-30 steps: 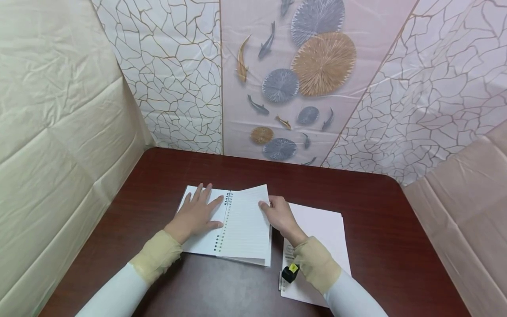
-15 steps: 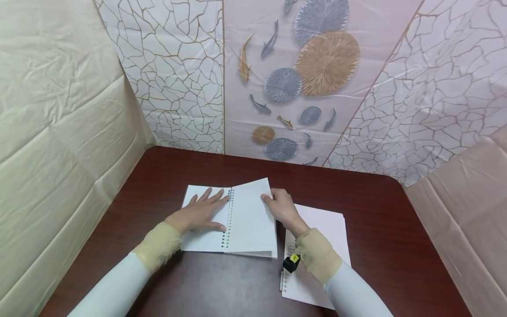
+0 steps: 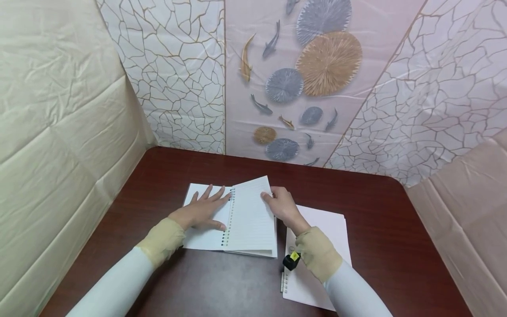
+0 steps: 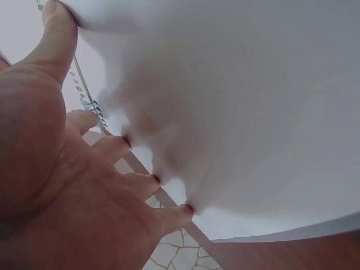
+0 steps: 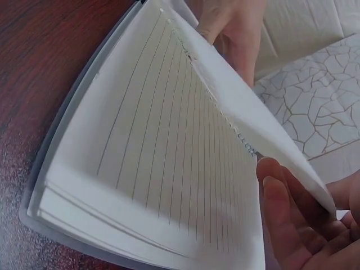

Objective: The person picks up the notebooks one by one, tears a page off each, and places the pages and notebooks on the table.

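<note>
A ring-bound notebook (image 3: 198,241) lies open on the table. My left hand (image 3: 200,212) rests on its left page with the fingers spread, thumb and fingertips touching the paper near the wire rings (image 3: 228,218). In the left wrist view the fingertips (image 4: 183,211) meet the white page. At the right page's far outer edge, my right hand (image 3: 282,206) pinches a raised lined leaf (image 3: 251,215) between thumb and fingers. The right wrist view shows that leaf standing away from the lined page (image 5: 163,129) below; how many sheets are held I cannot tell.
A second white ring-bound pad (image 3: 332,233) lies to the right, partly under my right forearm. A small black block with a yellow patch (image 3: 292,261) shows beside the right wrist. Behind the dark red table (image 3: 376,237) hangs a patterned cloth (image 3: 253,88).
The right hand has moved slightly away and to the right, lifting the leaf's far corner higher. The left hand has shifted a little right along the page. The notebook has slid slightly.
</note>
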Demonstrator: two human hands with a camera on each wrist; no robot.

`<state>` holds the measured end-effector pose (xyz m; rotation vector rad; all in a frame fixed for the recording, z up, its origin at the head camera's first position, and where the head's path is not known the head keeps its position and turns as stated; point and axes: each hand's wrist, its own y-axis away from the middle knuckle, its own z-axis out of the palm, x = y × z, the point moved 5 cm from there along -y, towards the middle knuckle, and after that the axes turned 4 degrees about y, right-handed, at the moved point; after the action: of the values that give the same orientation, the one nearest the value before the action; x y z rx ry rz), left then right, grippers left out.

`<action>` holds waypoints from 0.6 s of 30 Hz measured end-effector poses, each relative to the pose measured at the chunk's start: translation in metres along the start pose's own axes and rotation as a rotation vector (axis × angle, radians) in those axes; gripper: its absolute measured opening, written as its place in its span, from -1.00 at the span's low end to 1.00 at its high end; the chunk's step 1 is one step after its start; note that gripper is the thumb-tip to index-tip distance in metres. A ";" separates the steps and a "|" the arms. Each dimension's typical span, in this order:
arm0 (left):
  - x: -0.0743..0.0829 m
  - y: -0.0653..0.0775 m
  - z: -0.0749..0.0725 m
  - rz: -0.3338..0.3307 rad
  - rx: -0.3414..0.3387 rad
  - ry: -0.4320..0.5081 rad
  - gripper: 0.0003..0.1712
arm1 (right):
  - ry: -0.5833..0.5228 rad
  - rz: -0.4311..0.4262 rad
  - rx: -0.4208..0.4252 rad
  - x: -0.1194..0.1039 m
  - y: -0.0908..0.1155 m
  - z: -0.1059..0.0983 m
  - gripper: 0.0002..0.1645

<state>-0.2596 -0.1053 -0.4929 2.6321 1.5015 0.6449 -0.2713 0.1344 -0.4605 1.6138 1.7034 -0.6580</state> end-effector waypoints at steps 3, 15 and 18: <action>0.000 0.001 0.000 -0.025 -0.007 -0.015 0.26 | 0.021 0.003 0.009 0.000 0.000 0.000 -0.60; 0.001 0.006 -0.002 -0.068 0.027 -0.061 0.22 | 0.042 0.003 0.050 0.006 0.000 0.002 -0.61; 0.001 0.005 -0.002 -0.055 0.038 -0.055 0.20 | 0.028 0.010 0.054 0.008 0.001 0.002 -0.61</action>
<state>-0.2559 -0.1076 -0.4900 2.6027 1.5803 0.5408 -0.2705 0.1383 -0.4675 1.6755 1.7099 -0.6852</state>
